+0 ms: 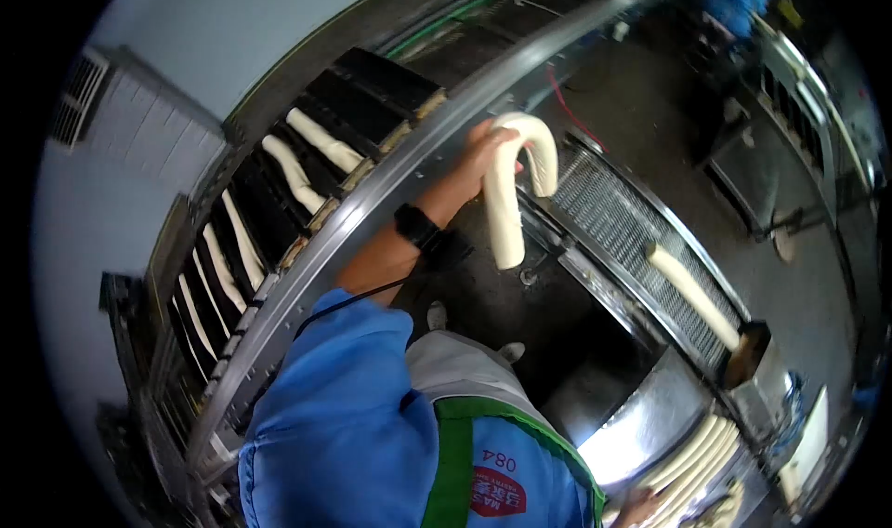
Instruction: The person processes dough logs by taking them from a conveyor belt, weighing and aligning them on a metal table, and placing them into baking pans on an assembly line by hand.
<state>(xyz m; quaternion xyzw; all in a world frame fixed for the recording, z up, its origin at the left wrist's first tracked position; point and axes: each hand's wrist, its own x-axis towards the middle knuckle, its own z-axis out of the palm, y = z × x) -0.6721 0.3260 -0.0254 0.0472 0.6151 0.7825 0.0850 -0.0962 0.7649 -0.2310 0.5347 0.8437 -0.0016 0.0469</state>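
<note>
While a blue sleeve (pixel 344 379) fills the lower left of the frame, the right hand (pixel 637 507) appears at the bottom edge, right of centre, beside several pale dough strips (pixel 692 472) laid side by side on a metal counter (pixel 641 426); whether its grip is closed on any strip cannot be told. The left hand (pixel 478 156), at upper centre, wears a dark watch (pixel 420 228); its grip is closed around a thick dough length (pixel 504 207), bent into a hook, the longer limb hanging toward the centre. To the right runs a mesh belt (pixel 604 203) carrying a single dough piece (pixel 692 291), its lower end near a metal box (pixel 762 372). At left, behind a metal rail (pixel 409 151), dark trays (pixel 372 96) hold slender dough lengths (pixel 290 170). At the far upper right is a person in blue (pixel 736 3).
</note>
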